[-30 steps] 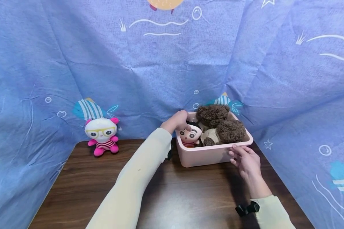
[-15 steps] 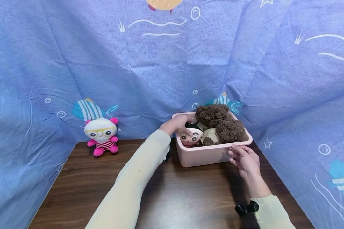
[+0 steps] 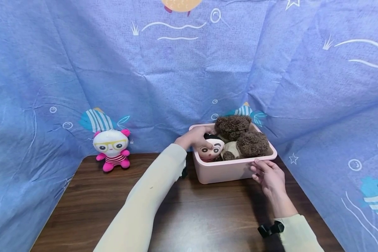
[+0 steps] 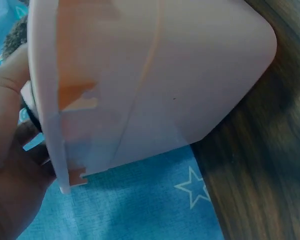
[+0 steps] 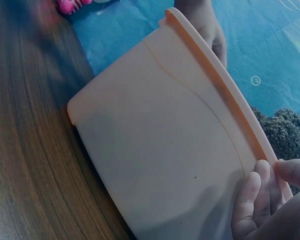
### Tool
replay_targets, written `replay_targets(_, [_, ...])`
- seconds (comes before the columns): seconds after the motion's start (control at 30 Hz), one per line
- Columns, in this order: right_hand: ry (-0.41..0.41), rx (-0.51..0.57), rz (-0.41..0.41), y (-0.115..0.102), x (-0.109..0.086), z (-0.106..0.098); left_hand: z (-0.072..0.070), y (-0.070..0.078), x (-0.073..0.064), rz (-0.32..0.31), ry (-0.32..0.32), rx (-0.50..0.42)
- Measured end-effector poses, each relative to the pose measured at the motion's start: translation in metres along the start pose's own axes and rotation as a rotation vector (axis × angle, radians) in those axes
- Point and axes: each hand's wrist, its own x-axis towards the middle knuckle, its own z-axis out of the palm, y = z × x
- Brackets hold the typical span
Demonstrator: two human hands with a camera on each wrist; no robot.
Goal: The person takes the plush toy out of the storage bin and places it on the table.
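Observation:
A pink plastic bin (image 3: 228,172) stands on the table, holding a black-haired doll (image 3: 211,150) and two curly brown plush toys, one at the back (image 3: 233,126) and one at the front (image 3: 253,144). My left hand (image 3: 197,137) reaches over the bin's left side and grips the doll by its head, thumb across the forehead. The doll's lower body is hidden behind the front wall. At the front right corner my right hand (image 3: 271,176) pinches the rim; in the right wrist view the thumb (image 5: 292,172) lies over the edge, with fingers (image 5: 250,200) against the outer wall.
A pink and white panda plush (image 3: 112,150) with yellow glasses sits at the table's back left. Blue printed cloth (image 3: 163,87) hangs behind and along both sides of the dark wooden table (image 3: 195,217).
My left hand has gone lower into the bin with the doll, and less of its striped shirt shows. Over the last half second the doll's head has turned slightly. My right hand stays on the rim.

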Motion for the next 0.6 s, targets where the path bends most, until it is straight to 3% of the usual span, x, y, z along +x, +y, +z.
replay_targets(0.1, [0.007,0.001,0.002,-0.001,-0.001,0.001,-0.004,0.0,-0.002,-0.004,0.04,-0.086])
replay_targets(0.4, [0.002,0.018,0.01,-0.001,-0.002,0.001,-0.023,0.007,-0.009,-0.036,0.085,-0.169])
replay_targets(0.6, [-0.009,0.039,0.005,-0.002,-0.001,0.002,-0.033,0.012,-0.013,-0.053,0.176,-0.252])
